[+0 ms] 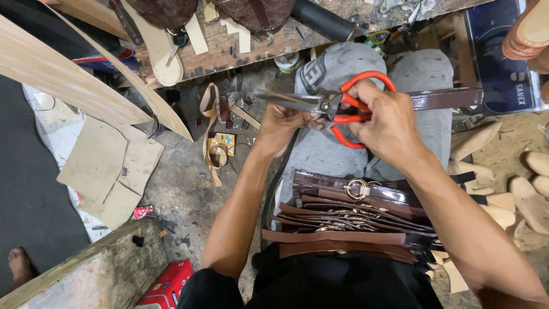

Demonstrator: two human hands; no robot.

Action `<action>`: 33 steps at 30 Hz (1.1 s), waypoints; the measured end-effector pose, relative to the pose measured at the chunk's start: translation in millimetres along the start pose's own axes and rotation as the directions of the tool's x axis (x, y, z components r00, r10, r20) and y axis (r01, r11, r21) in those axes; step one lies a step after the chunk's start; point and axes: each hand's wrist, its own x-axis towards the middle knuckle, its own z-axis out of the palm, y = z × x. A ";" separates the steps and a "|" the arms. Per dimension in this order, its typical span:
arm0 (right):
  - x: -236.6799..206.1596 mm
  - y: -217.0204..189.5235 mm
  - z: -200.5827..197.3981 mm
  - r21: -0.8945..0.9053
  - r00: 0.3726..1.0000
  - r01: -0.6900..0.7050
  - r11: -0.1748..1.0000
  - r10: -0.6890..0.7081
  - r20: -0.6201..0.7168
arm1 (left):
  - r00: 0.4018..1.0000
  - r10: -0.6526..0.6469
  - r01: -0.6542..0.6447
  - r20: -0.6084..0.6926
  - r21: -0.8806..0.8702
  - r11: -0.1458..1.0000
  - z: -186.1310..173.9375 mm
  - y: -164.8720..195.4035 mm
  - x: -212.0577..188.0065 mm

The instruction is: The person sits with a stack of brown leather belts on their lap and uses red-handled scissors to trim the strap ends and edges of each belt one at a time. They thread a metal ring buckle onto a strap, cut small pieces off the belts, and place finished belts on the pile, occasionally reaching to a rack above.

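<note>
Red-handled scissors [334,106] are sitting in your right hand [386,123], fingers curled through the loops, blades pointing left and nearly closed; your left hand [280,126] is pinching a dark brown glossy strap [446,98] at the pivot, the strap running right across your grey-clad knees; a stack of brown buckled straps [349,214] is lying on your lap, near you; tan board pieces [106,169] are lying on the floor at left; a wooden bench [217,43] is standing at the far side.

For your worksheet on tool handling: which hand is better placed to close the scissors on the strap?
Right. The right hand already has fingers through the red scissors handles; the left hand only steadies the dark brown strap.
</note>
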 end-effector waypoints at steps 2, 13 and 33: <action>0.3 1.3 0.3 -0.024 1.000 0.012 1.000 -0.012 0.018 | 0.997 -0.058 0.060 -0.053 0.028 0.998 0.2 1.2 -1.3; 1.2 6.2 4.3 0.016 1.000 0.024 1.000 -0.025 0.012 | 0.998 -0.015 0.026 -0.063 0.192 0.981 6.4 5.3 -6.8; -154.3 -28.5 -14.2 0.862 0.840 -0.507 -0.014 0.215 0.498 | 0.968 0.026 0.042 -0.251 0.261 0.964 61.2 22.1 -22.5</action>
